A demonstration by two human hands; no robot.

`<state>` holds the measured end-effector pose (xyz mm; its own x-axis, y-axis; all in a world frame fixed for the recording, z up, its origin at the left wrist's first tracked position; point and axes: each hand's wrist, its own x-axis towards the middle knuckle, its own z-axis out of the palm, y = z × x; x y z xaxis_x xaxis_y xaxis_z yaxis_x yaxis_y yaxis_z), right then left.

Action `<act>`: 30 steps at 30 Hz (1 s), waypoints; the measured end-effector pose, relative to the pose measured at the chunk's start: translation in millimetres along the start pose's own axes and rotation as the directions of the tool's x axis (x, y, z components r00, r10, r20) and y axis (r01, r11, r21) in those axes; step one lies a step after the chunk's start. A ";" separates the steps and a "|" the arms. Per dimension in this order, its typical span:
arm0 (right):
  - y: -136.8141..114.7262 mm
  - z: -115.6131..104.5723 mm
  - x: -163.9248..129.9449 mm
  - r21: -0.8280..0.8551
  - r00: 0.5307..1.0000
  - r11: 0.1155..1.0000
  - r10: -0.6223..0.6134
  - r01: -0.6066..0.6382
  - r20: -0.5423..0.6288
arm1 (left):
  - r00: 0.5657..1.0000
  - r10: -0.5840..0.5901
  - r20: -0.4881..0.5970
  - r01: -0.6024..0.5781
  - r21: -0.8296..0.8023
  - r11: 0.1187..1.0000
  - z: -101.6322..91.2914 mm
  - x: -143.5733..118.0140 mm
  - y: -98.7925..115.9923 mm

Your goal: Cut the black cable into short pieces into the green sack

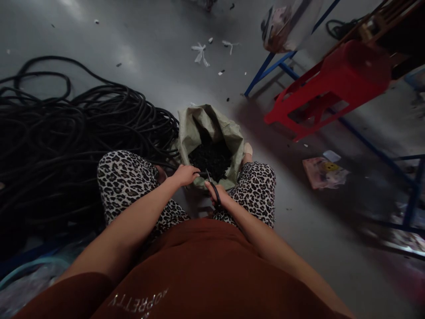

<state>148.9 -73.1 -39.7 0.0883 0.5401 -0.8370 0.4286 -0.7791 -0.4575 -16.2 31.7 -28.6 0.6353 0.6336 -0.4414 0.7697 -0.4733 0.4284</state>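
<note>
Right hand (222,197) is wrapped around black-handled scissors (212,186), blades pointing up toward the sack. Left hand (186,174) pinches a black hose (166,165) end, feeding it to the blades just above the sack's rim. Between the knees sits the open woven sack (199,128) (dark cut pieces inside). Left, a big hose coil (66,146); far right, a red stool (332,84).

Both bare forearms are stretched forward and converge between the knees. The left hand (186,174) is curled shut, knuckles up (its grip is partly hidden). The right hand (222,197) is closed too, thumb side uppermost, just beside it.
</note>
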 end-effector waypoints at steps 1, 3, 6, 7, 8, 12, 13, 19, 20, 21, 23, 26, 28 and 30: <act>-0.1 0.0 -0.5 -0.006 1.000 1.000 0.005 -0.005 -0.001 | 1.000 -0.005 0.008 0.005 0.009 1.000 -0.1 0.0 0.1; -0.5 -0.5 -1.8 -0.006 1.000 1.000 0.005 -0.005 -0.003 | 1.000 -0.016 0.025 0.016 0.020 1.000 -1.0 -0.4 0.7; -1.6 -2.6 -4.0 0.008 1.000 1.000 0.012 -0.012 -0.004 | 0.999 -0.033 0.038 0.032 0.017 0.999 -2.8 -1.2 1.9; -2.0 -3.6 -4.7 0.011 1.000 1.000 0.020 -0.020 -0.009 | 0.999 -0.035 0.039 0.035 0.013 0.999 -3.4 -1.3 2.3; -2.5 -4.7 -5.4 0.015 0.999 0.999 0.029 -0.029 -0.018 | 0.999 -0.037 0.039 0.036 0.010 0.999 -3.9 -1.4 2.6; -4.6 -7.9 -6.8 0.069 0.998 0.997 0.045 -0.043 -0.032 | 0.998 -0.051 0.032 0.051 -0.005 0.999 -5.1 -1.0 2.8; -4.7 -7.9 -6.4 0.093 0.999 0.995 0.047 -0.045 -0.020 | 0.998 -0.055 0.026 0.056 -0.012 0.998 -5.3 -0.9 2.6; 1.1 -0.4 3.9 0.151 0.997 0.988 0.034 -0.045 0.074 | 0.998 -0.059 -0.019 0.058 -0.036 0.998 -6.1 -0.7 0.8; 2.4 0.9 5.9 0.144 0.996 0.989 0.031 -0.042 0.082 | 0.998 -0.061 -0.021 0.060 -0.036 0.998 -6.3 -0.8 0.9; 3.5 1.8 7.6 0.136 0.996 0.990 0.026 -0.038 0.090 | 0.998 -0.063 -0.022 0.062 -0.037 0.997 -6.5 -0.8 1.1; 4.7 2.5 9.7 0.118 0.995 0.993 0.015 -0.027 0.101 | 0.998 -0.061 -0.023 0.060 -0.040 0.997 -6.3 -0.7 1.5; 4.4 1.7 10.5 0.104 0.994 0.995 -0.003 -0.009 0.110 | 0.999 -0.040 -0.027 0.039 -0.035 0.999 -4.2 -0.2 1.4; 3.7 1.4 10.2 0.108 0.993 0.994 -0.009 -0.004 0.118 | 0.999 -0.025 -0.026 0.024 -0.021 0.999 -2.1 0.3 0.9; 3.1 1.7 9.9 0.113 0.992 0.994 -0.008 -0.006 0.127 | 1.000 -0.022 -0.020 0.022 -0.010 1.000 -0.2 0.5 0.3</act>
<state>149.6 -70.8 -50.0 -0.0303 0.5014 -0.8647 0.3234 -0.8136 -0.4831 -15.7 32.0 -28.5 0.6168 0.6563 -0.4345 0.7827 -0.4534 0.4263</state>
